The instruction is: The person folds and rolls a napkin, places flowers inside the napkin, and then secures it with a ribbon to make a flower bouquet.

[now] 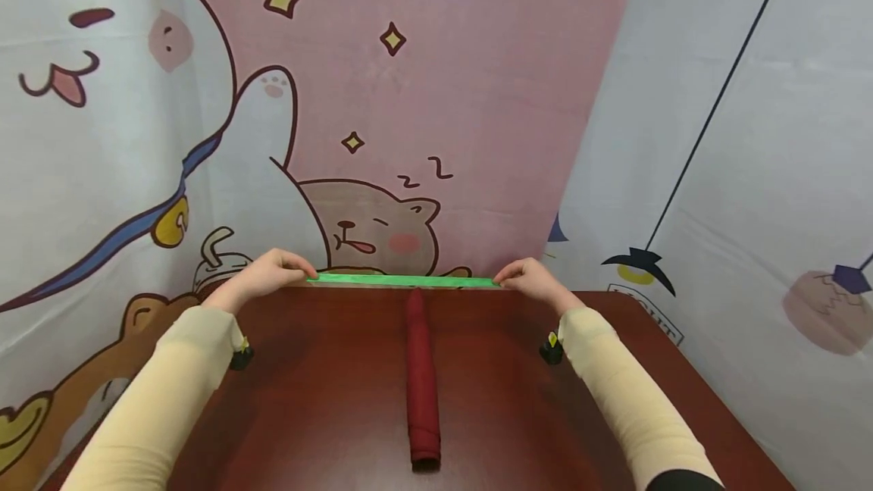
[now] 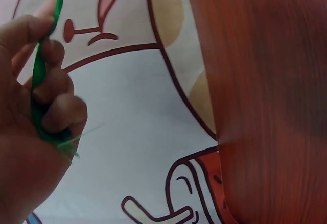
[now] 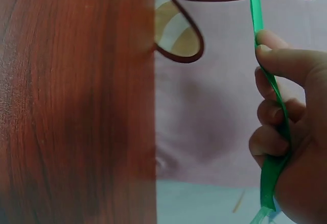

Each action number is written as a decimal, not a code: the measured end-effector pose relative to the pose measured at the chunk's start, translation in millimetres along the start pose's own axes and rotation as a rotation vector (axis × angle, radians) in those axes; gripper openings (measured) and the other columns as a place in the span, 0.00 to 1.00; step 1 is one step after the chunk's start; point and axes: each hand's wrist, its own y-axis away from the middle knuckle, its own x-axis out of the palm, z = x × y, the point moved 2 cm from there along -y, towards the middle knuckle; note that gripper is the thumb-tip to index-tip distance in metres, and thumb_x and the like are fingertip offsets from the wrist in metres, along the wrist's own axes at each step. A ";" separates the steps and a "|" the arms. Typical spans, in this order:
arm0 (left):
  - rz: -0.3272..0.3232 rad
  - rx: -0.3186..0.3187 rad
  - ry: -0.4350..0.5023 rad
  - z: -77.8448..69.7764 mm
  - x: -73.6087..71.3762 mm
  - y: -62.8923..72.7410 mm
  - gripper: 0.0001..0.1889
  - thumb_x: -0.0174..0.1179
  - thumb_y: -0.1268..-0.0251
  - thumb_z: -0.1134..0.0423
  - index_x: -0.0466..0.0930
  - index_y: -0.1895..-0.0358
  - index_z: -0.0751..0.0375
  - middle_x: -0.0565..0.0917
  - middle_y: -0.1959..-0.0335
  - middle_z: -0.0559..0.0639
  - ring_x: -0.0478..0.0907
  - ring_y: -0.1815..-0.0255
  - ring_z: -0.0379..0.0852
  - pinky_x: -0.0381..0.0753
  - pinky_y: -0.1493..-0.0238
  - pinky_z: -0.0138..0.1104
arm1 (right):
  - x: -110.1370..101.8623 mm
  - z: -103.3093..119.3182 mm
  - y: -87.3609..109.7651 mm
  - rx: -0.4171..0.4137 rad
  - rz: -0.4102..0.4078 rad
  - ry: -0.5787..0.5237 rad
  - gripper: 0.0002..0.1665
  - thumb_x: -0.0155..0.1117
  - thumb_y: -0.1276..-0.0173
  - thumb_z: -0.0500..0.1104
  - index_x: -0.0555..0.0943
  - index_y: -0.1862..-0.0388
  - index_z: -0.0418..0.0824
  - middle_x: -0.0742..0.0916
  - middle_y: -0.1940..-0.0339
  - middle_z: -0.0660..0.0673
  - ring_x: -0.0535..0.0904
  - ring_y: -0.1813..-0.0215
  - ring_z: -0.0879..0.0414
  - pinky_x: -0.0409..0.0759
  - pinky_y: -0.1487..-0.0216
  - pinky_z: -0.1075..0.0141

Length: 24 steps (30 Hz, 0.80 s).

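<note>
A bright green ribbon [image 1: 402, 280] stretches taut between both hands at the far edge of the table. My left hand [image 1: 278, 273] pinches one end between thumb and forefinger; in the left wrist view the ribbon [image 2: 39, 76] runs on through the curled fingers to a frayed tip. The other end is pinched by my right hand [image 1: 528, 280], and in the right wrist view the ribbon's tail [image 3: 271, 180] passes down along the palm. Below the ribbon's middle lies a long dark red rolled cloth [image 1: 421, 377], pointing away from me, its near end showing a dark opening.
The reddish-brown wooden table [image 1: 327, 400] ends just under the ribbon. Behind it hangs a cartoon-printed fabric backdrop [image 1: 477, 97], with more printed fabric down both sides. Small dark devices sit at the left wrist [image 1: 242, 354] and the right wrist [image 1: 551, 348].
</note>
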 end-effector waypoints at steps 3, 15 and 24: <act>-0.035 -0.038 -0.105 9.6 8.5 -10.8 0.13 0.51 0.31 0.68 0.87 0.56 0.58 0.83 0.51 0.59 0.68 0.73 0.44 0.69 0.66 0.41 | 9.1 -7.8 -8.7 -0.001 -0.040 0.066 0.10 0.60 0.34 0.34 0.88 0.60 0.39 0.85 0.58 0.44 0.81 0.56 0.49 0.80 0.57 0.56; -0.116 -0.147 -0.325 42.6 41.7 -44.1 0.14 0.51 0.32 0.66 0.85 0.52 0.60 0.79 0.45 0.65 0.76 0.48 0.62 0.74 0.54 0.52 | 52.1 -37.4 -38.6 0.039 -0.109 0.354 0.10 0.64 0.37 0.33 0.89 0.62 0.43 0.82 0.65 0.48 0.79 0.56 0.50 0.77 0.54 0.55; -0.155 -0.243 -0.351 58.0 55.7 -61.9 0.13 0.52 0.31 0.66 0.84 0.50 0.60 0.79 0.45 0.66 0.76 0.47 0.66 0.75 0.55 0.55 | 69.1 -46.6 -55.4 0.105 -0.162 0.466 0.10 0.67 0.40 0.36 0.90 0.63 0.49 0.83 0.61 0.48 0.80 0.52 0.49 0.77 0.52 0.50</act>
